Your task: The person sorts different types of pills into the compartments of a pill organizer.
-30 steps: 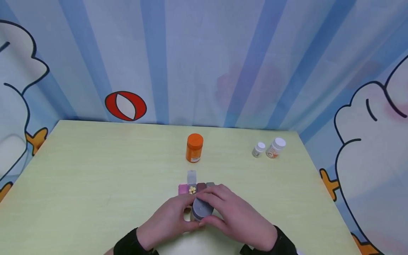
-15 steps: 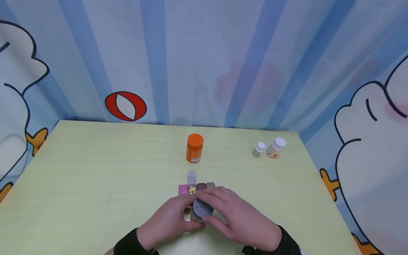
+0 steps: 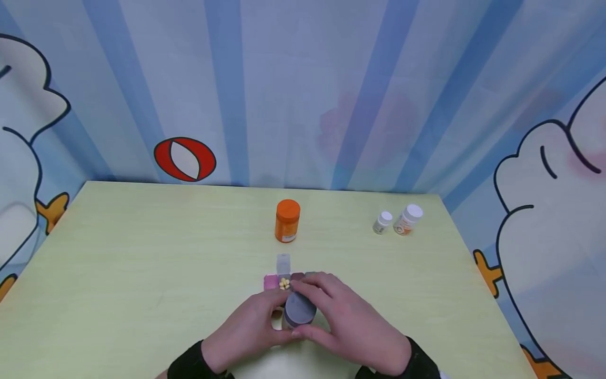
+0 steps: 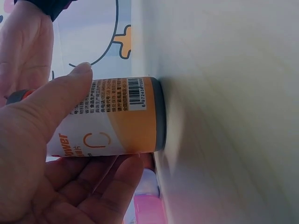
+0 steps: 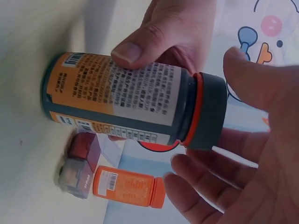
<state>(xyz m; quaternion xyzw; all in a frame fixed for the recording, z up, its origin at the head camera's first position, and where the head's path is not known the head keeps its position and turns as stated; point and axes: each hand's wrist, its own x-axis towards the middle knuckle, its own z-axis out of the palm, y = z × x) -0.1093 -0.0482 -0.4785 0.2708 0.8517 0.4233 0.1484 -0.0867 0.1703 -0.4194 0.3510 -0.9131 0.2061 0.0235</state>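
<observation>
My left hand [image 3: 246, 326] grips an upright pill bottle [image 5: 117, 93] with an orange and white label. Its thumb [image 4: 65, 100] lies along the label, and its fingers curl round the other side. My right hand [image 3: 338, 321] curves round the dark grey cap [image 3: 300, 309], which has a red ring [image 5: 196, 109] beneath it. In the right wrist view its thumb stands off the cap's edge. Just beyond the bottle sits a coloured pill organizer [image 3: 271, 282], partly hidden by the hands. One compartment's translucent lid [image 3: 283, 263] is raised, showing several pale yellow tablets [image 3: 284, 283] inside.
An orange bottle [image 3: 287, 221] stands behind the organizer. Toward the back right are a small white bottle [image 3: 382, 222] and a larger white one [image 3: 408, 219]. A patterned blue curtain [image 3: 293, 95] rises along the back edge of the pale table [image 3: 156, 263].
The right thumb has shifted left along the cap's near side, and the right hand has turned slightly. The left hand keeps its hold on the bottle, which stays in place.
</observation>
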